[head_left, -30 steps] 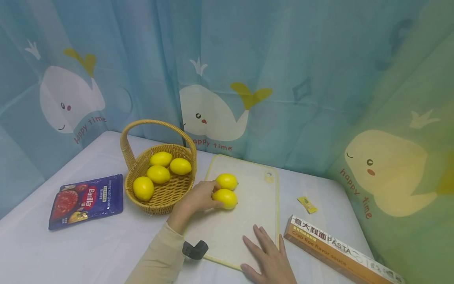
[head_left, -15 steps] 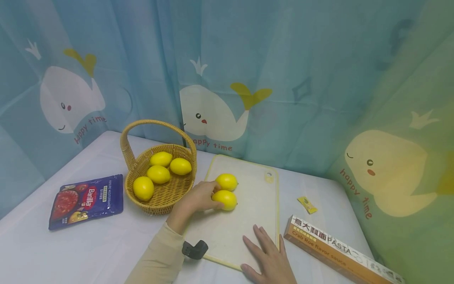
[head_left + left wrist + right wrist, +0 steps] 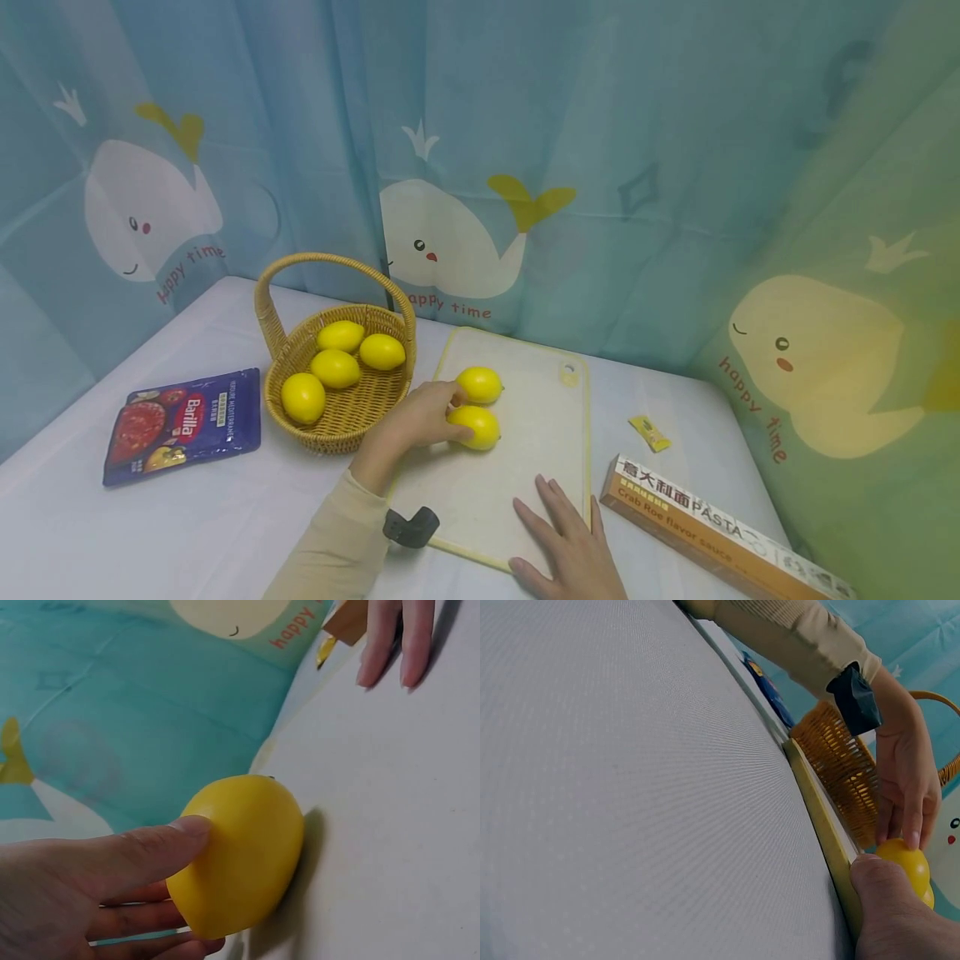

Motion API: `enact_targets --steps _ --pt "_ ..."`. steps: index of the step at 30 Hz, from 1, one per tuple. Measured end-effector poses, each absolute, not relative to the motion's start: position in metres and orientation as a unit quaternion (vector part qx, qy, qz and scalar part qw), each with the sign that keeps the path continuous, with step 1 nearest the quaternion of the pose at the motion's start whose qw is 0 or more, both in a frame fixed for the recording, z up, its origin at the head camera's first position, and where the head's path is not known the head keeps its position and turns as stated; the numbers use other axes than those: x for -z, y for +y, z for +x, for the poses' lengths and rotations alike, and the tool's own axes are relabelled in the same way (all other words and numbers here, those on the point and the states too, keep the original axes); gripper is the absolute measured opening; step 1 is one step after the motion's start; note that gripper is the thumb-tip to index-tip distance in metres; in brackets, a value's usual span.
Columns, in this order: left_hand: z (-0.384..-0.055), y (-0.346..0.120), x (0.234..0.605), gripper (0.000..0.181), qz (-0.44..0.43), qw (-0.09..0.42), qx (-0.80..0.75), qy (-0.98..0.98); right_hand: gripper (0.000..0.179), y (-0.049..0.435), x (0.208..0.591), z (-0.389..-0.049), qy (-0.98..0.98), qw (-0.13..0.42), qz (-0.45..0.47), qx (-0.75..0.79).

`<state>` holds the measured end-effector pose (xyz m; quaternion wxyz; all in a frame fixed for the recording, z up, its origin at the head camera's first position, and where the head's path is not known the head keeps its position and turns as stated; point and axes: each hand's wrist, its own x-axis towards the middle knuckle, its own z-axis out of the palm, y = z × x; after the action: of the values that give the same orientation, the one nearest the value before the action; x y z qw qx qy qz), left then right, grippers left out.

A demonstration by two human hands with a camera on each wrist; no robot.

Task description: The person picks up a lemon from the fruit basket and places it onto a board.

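My left hand [image 3: 425,415] pinches a yellow lemon [image 3: 480,428] between thumb and fingers, low over the white cutting board [image 3: 517,467]. In the left wrist view the thumb lies on the near side of the lemon [image 3: 244,855], and the other fingers are partly hidden behind it. A second lemon [image 3: 482,384] lies on the board just behind the held one. With its fingers spread, my right hand [image 3: 573,546] rests on the board's front right part. The right wrist view shows its thumb [image 3: 885,889] at the board's yellow edge [image 3: 821,817].
Left of the board stands a wicker basket [image 3: 360,425] with a tall handle and several lemons inside. A blue Barilla pouch [image 3: 183,425] lies farther left. On the right are a small yellow packet [image 3: 649,432] and a long pasta box [image 3: 712,525]. A whale-print curtain [image 3: 637,250] hangs behind.
The held lemon has shifted slightly toward the front of the board, opening a little more space from the second lemon. My right hand has stayed in place.
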<state>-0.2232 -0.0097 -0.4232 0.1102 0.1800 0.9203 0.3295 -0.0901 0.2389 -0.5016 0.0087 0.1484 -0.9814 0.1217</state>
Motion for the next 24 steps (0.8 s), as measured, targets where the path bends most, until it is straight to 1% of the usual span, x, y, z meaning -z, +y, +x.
enact_targets --steps 9,16,20,24 --pt "-0.222 -0.011 0.421 0.05 0.186 0.112 -0.327 0.92 0.063 0.239 0.503 -0.089 -0.981 0.03 0.156 -0.112" --pt "-0.221 -0.016 0.416 0.053 0.19 0.111 -0.348 0.911 0.063 0.239 0.502 -0.089 -0.981 0.022 0.153 -0.119" --pt "-0.219 -0.02 0.411 0.05 0.188 0.108 -0.354 0.91 0.064 0.239 0.502 -0.089 -0.981 0.019 0.15 -0.117" --pt "-0.218 -0.025 0.405 0.047 0.195 0.093 -0.354 0.91 0.064 0.239 0.503 -0.089 -0.982 0.025 0.151 -0.114"
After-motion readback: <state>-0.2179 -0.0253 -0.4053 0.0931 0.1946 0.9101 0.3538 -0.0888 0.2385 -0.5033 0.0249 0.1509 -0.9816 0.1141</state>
